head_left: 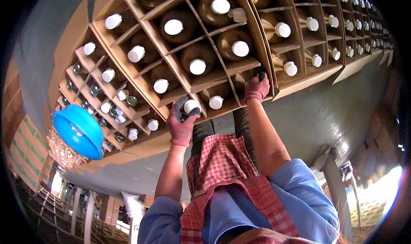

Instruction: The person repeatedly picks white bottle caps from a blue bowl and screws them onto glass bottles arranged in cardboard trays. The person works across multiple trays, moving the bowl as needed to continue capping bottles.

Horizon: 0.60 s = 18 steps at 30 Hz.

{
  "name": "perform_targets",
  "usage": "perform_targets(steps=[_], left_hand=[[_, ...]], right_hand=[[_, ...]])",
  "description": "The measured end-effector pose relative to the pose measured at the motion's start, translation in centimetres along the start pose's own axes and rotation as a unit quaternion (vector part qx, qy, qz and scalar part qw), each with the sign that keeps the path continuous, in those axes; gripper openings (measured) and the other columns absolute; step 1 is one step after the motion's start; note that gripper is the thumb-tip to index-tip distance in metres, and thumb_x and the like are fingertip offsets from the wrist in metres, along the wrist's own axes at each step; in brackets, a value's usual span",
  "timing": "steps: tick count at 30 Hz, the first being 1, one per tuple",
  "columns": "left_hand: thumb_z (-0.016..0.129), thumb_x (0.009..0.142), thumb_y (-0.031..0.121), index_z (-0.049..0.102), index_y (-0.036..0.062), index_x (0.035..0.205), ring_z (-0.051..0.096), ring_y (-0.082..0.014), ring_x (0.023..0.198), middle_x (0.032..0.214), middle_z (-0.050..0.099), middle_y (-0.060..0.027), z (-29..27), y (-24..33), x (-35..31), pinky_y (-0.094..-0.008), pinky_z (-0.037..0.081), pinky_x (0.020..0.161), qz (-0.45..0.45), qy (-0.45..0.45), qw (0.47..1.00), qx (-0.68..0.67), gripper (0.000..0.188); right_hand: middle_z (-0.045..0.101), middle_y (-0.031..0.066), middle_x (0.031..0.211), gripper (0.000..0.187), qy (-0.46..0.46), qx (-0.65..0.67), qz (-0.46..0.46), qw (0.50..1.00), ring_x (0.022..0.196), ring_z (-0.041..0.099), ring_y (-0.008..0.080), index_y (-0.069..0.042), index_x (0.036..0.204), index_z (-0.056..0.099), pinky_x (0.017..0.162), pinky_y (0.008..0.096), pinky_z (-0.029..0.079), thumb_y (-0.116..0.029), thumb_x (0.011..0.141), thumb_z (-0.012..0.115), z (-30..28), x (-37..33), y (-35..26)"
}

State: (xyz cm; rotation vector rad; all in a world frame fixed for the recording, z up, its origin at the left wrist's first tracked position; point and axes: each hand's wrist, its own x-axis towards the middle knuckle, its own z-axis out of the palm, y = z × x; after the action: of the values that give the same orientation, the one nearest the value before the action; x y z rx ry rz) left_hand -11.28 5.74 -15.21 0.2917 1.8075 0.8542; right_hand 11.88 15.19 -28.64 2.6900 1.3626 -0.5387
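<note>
Red gloves with dark fingertips cover both my hands. My left hand (181,121) closes its fingers and thumb round a white cap (191,106) at the near edge of a divided cardboard box (254,28). My right hand (257,88) is at the box's near right corner, its fingers curled down into a cell; what they grip there is hidden. Between my hands stands a white-capped bottle (215,102). More capped glass bottles fill the cells beyond, among them one with a white cap (198,67). Translucent loose caps (239,15) lie beside a bottle in the far right cell.
Further boxes of capped bottles (312,23) run off to the right. To the left, a box (124,147) holds bottles, several uncapped, with a blue plastic basin (77,132) on its near left side. A grey surface (308,111) lies below the boxes.
</note>
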Motion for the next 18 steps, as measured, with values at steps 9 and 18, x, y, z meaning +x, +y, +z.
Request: perform_targets(steps=[9, 18], left_hand=[[0.071, 0.062, -0.007, 0.059, 0.0048, 0.111, 0.058, -0.0131, 0.095, 0.104, 0.062, -0.0037, -6.6, -6.3, -4.5, -0.0274, 0.047, 0.085, -0.039, 0.103, 0.991, 0.072, 0.051], [0.078, 0.065, 0.012, 0.062, 0.005, 0.105, 0.058, -0.012, 0.084, 0.095, 0.065, -0.0032, -17.7, -9.5, -2.1, -0.027, 0.047, 0.078, -0.071, 0.34, 0.938, 0.004, 0.044]], right_hand=[[0.066, 0.0062, 0.089, 0.019, -0.06, 0.464, -0.191, 0.863, 0.083, 0.059, 0.013, -0.001, 0.101, 0.064, 0.077, 0.0257, 0.048, -0.005, 0.083, 0.061, -8.1, 3.3, -8.3], [0.057, 0.0255, 0.113, 0.069, -0.12, -0.11, -0.241, 0.957, 0.109, 0.053, 0.0389, -0.005, 0.124, 0.045, 0.088, 0.0442, 0.043, -0.055, 0.078, 0.059, -6.2, 8.5, -18.9]])
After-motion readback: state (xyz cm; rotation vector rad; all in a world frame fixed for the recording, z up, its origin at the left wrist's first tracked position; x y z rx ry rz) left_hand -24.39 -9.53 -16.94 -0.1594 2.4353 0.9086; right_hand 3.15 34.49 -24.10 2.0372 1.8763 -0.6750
